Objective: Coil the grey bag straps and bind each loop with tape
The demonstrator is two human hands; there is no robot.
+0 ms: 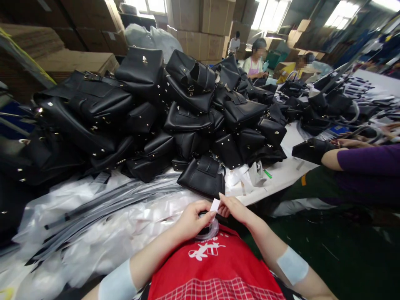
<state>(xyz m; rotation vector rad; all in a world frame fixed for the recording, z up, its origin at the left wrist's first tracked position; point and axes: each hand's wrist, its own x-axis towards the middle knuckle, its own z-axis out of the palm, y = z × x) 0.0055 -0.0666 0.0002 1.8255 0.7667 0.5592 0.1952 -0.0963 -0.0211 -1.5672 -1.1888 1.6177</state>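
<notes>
My left hand [194,220] is closed, its thumb pressed against a small white paper tag [215,205]. A roll of clear tape [208,233] hangs at the left fingers, in front of the red apron. My right hand [233,207] pinches at the right edge of the same tag, fingers bent; its fingertips partly hide each other. Just beyond both hands, a small black handbag [201,177] lies on the table with its flap side up. Whether the hands touch this bag I cannot tell.
A high heap of black handbags [187,116] covers the back of the table. Clear plastic wrapping [109,233] and long dark strips lie at the left. At the right, a co-worker's purple sleeve [368,160] reaches toward a black bag [312,150]. Cardboard boxes [200,46] stand behind.
</notes>
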